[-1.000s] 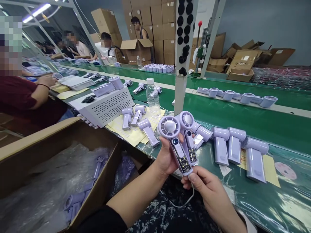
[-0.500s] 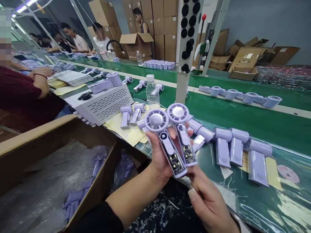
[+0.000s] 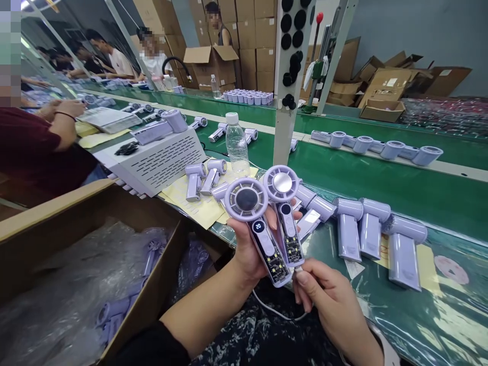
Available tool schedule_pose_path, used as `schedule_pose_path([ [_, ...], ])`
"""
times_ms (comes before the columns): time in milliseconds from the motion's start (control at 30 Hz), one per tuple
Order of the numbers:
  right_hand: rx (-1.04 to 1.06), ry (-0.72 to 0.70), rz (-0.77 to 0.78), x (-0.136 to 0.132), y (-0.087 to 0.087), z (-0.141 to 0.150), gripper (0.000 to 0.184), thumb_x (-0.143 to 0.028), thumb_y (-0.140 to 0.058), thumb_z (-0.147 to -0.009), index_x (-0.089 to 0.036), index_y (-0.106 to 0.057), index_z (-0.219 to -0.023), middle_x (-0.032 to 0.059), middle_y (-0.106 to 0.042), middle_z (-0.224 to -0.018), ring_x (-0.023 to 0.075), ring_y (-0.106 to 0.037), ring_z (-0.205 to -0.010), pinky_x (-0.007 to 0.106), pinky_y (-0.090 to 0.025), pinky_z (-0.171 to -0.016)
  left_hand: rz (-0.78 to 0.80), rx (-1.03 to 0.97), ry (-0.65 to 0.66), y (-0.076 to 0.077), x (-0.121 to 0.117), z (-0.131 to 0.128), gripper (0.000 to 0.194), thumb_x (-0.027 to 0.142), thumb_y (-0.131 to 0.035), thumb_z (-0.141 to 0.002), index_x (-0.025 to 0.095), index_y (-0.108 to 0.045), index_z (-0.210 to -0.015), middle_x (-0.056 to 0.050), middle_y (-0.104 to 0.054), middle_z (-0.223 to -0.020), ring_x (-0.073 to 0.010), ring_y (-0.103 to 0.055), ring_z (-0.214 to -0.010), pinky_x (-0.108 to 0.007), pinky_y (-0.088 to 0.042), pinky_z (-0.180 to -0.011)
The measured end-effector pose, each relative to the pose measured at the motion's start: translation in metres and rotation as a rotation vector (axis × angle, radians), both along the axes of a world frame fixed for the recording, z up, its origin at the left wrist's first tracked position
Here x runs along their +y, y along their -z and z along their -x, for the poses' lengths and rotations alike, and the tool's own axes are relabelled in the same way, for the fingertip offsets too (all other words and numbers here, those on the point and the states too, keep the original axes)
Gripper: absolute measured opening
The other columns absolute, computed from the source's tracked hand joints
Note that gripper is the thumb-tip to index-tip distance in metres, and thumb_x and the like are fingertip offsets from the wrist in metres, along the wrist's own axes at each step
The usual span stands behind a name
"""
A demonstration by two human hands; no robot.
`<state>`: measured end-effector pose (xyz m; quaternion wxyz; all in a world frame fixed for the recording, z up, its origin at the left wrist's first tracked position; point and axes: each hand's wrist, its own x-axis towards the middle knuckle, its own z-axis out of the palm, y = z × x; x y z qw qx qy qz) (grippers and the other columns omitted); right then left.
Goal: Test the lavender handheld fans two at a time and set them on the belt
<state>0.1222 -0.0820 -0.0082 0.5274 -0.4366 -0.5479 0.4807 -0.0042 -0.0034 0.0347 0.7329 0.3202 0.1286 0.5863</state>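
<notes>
My left hand is closed round two lilac hand-held fans held upright side by side. The left fan shows a lit "20" on its small display and its circuit board is bare at the handle's foot. The right fan has a shiny centre cap. My right hand pinches the plug of a white cable against the bottom end of the right fan. The cable loops down over my lap.
More lilac fans lie in a row on the green belt to the right, others on yellow sheets by a water bottle. A cardboard box of bagged fans sits at left, with a white vented unit behind. A person in dark red sits far left.
The left fan's rotor now looks blurred and dark. My right hand has come up from below the fans and brought the cable's plug to the right fan's foot. Both fans shifted slightly.
</notes>
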Motion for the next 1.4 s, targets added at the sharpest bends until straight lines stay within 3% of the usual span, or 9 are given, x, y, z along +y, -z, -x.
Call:
schedule_pose_path([
  [167,0.214,0.150,0.128,-0.007,0.009,0.015,0.049,-0.058,-0.057,-0.103,-0.022,-0.055,-0.070,-0.0060,-0.046,-0.045,0.0121,-0.047,-0.042,0.023,-0.037,-0.045,-0.031,0.030,-0.076,0.004,-0.002,-0.002,0.068,0.086,-0.079,-0.056,0.019,-0.067,-0.065,-0.009,-0.076,-0.110,-0.0300,-0.074,-0.099,-0.038,-0.063,-0.081],
  [367,0.055,0.013,0.068,-0.009,0.008,0.011,0.047,-0.054,-0.059,-0.104,-0.021,-0.058,-0.070,-0.0022,-0.054,-0.051,0.0141,-0.055,-0.049,0.026,-0.042,-0.053,0.018,-0.032,0.028,0.005,-0.002,0.004,0.066,0.085,-0.077,-0.061,0.020,-0.065,-0.066,-0.008,-0.077,-0.113,-0.0261,-0.075,-0.095,-0.033,-0.062,-0.075],
  [533,0.258,0.187,0.135,-0.005,0.018,0.028,0.049,-0.055,-0.054,-0.106,-0.024,-0.049,-0.069,-0.0063,-0.045,-0.048,0.0129,-0.047,-0.046,0.025,-0.039,-0.049,0.013,0.024,-0.113,0.013,-0.004,0.000,0.072,0.090,-0.074,-0.056,0.020,-0.064,-0.064,-0.009,-0.076,-0.115,-0.0325,-0.073,-0.104,-0.035,-0.062,-0.077],
  [633,0.096,0.146,0.085,0.000,0.010,0.026,0.044,-0.053,-0.054,-0.106,-0.022,-0.056,-0.075,-0.0022,-0.055,-0.061,0.0149,-0.053,-0.057,0.025,-0.044,-0.056,-0.054,0.021,-0.096,0.016,0.003,-0.002,0.072,0.091,-0.073,-0.057,0.019,-0.065,-0.065,-0.010,-0.076,-0.113,-0.0317,-0.074,-0.103,-0.036,-0.062,-0.079],
  [800,-0.170,0.098,-0.259,0.007,-0.026,-0.003,0.038,-0.041,-0.048,-0.108,-0.023,-0.052,-0.075,0.0060,-0.064,-0.094,0.0209,-0.063,-0.089,0.031,-0.050,-0.075,-0.045,-0.094,-0.134,0.001,0.033,0.005,0.065,0.083,-0.078,-0.064,0.020,-0.063,-0.068,-0.006,-0.077,-0.106,-0.0291,-0.075,-0.102,-0.039,-0.062,-0.084],
  [933,-0.464,0.238,-0.220,0.023,-0.026,-0.031,0.034,-0.042,-0.053,-0.104,-0.022,-0.063,-0.078,0.0141,-0.064,-0.128,0.0346,-0.059,-0.123,0.051,-0.047,-0.100,-0.117,-0.018,-0.245,-0.012,0.044,0.022,0.067,0.085,-0.075,-0.064,0.020,-0.063,-0.066,-0.007,-0.078,-0.103,-0.0304,-0.074,-0.106,-0.039,-0.063,-0.087],
  [1067,-0.584,0.565,-0.319,0.039,-0.018,-0.042,0.033,-0.043,-0.053,-0.103,-0.023,-0.070,-0.121,0.0177,-0.059,-0.140,0.0402,-0.052,-0.134,0.063,-0.042,-0.109,-0.160,0.125,-0.018,-0.004,0.030,0.043,0.071,0.088,-0.074,-0.062,0.017,-0.066,-0.065,-0.012,-0.078,-0.100,-0.0320,-0.076,-0.100,-0.039,-0.063,-0.082],
  [1267,-0.181,0.245,-0.280,0.053,-0.049,-0.048,0.048,-0.046,-0.071,-0.097,-0.035,-0.058,-0.142,0.0100,-0.067,-0.137,0.0305,-0.069,-0.116,0.051,-0.058,-0.099,0.143,0.242,0.477,0.024,0.002,0.034,0.079,0.093,-0.064,-0.064,0.015,-0.065,-0.066,-0.012,-0.076,-0.083,-0.0187,-0.073,-0.074,-0.025,-0.059,-0.071],
  [1400,-0.253,0.001,-0.278,0.069,-0.072,-0.068,0.066,-0.048,-0.081,-0.089,-0.038,-0.056,-0.150,0.0075,-0.064,-0.146,0.0309,-0.066,-0.127,0.047,-0.056,-0.106,0.231,0.279,0.692,0.030,-0.006,0.017,0.082,0.096,-0.058,-0.066,0.014,-0.065,-0.061,-0.011,-0.072,-0.073,-0.0199,-0.075,-0.081,-0.021,-0.059,-0.070],
])
